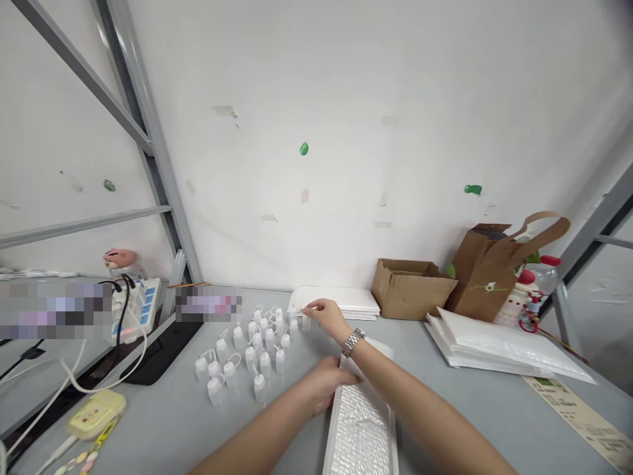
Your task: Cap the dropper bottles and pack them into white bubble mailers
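Observation:
My left hand (326, 389) is closed on the edge of a white bubble mailer (357, 422), its thumb lying over the top. The mailer points towards me, and my right forearm covers part of its far end. Farther out, my right hand (324, 313), with a metal watch at the wrist, pinches the top of a small translucent squeeze bottle (306, 322). Several similar bottles (265, 363) with white caps and looped tethers stand upright in a loose group to the left of both hands.
Flat white mailers (341, 298) lie stacked against the wall. An open cardboard box (413, 290) and a brown paper bag (482, 277) stand right of them. More bubble mailers (504, 346) lie at the right. A power strip (143, 310), cables and a yellow case (97, 413) are at left.

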### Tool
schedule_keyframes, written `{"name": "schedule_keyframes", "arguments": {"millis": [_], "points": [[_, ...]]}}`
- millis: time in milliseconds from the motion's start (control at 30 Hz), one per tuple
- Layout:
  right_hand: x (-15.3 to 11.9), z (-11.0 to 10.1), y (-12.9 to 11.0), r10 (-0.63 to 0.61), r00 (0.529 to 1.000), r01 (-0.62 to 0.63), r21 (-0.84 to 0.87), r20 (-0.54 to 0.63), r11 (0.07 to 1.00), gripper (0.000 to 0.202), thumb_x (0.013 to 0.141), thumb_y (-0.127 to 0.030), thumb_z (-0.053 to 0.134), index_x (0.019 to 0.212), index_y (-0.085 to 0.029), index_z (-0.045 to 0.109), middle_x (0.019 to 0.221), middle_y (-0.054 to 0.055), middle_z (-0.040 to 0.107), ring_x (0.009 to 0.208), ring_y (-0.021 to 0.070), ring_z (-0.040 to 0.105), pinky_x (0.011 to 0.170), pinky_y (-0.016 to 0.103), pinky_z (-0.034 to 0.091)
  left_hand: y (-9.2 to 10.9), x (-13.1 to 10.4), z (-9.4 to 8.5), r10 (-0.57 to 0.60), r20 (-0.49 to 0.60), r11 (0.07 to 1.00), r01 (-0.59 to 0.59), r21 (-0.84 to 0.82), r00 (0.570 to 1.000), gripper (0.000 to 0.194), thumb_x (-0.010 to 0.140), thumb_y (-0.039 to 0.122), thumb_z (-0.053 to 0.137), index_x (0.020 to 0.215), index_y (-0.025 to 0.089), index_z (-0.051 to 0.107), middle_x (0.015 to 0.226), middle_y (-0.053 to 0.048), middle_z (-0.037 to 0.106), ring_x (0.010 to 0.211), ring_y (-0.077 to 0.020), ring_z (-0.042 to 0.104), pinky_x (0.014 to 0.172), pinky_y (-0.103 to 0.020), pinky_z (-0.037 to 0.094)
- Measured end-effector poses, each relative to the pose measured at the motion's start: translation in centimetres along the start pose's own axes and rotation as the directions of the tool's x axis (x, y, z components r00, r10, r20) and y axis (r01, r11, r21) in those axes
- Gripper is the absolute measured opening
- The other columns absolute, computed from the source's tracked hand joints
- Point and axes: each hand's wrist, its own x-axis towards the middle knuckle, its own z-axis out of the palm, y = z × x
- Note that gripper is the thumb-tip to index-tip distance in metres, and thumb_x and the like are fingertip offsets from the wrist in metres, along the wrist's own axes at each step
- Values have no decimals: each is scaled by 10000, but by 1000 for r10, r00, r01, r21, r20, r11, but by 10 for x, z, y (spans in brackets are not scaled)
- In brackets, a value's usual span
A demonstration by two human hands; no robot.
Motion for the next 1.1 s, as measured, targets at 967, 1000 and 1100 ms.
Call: {"name": "schedule_keyframes", "arguments": {"millis": [967, 1000, 1100], "points": [[-105, -137, 64, -27, 996, 40, 170, -83, 985, 279, 776, -445, 576, 669, -186, 574, 587, -13, 557, 555, 139, 519, 564, 269, 423, -3, 5, 5, 105, -107, 984, -88, 153, 989, 403, 438, 432, 813, 661, 123, 681, 596, -13, 668, 572, -164, 571, 578, -266, 415], [-106, -137, 63, -23, 1000, 22, 159, 0, 987, 273, 775, -438, 576, 669, -186, 584, 583, -14, 562, 552, 138, 519, 563, 268, 425, -4, 6, 4, 114, -109, 982, -96, 161, 987, 405, 468, 459, 794, 659, 120, 681, 581, -8, 654, 561, -156, 557, 567, -258, 401], [-108, -135, 60, -31, 990, 22, 71, 136, 997, 263, 784, -422, 564, 677, -189, 624, 623, 2, 601, 605, 155, 542, 603, 280, 438, -5, 5, 3, 131, -116, 977, -109, 183, 985, 428, 540, 524, 734, 658, 116, 679, 546, 5, 614, 529, -137, 514, 539, -245, 362]]}}
